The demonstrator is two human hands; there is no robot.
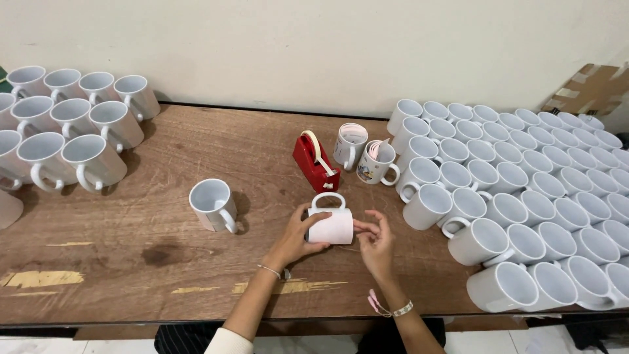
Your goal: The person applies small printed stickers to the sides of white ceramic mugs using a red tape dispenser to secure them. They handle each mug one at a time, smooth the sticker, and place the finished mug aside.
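Note:
A white mug (331,225) lies on its side on the wooden table (131,262), handle pointing away from me, with paper wrapped around its body. My left hand (298,237) grips its left end. At its right end, the fingertips of my right hand (375,241) touch the rim. A red tape dispenser (313,162) stands just behind the mug. Two mugs (364,154) with printed paper wraps stand to the right of the dispenser.
A single white mug (211,204) stands upright left of my hands. Several white mugs (72,131) cluster at the far left. A large group of several white mugs (524,190) fills the right side. Cardboard (593,88) leans on the wall at the back right.

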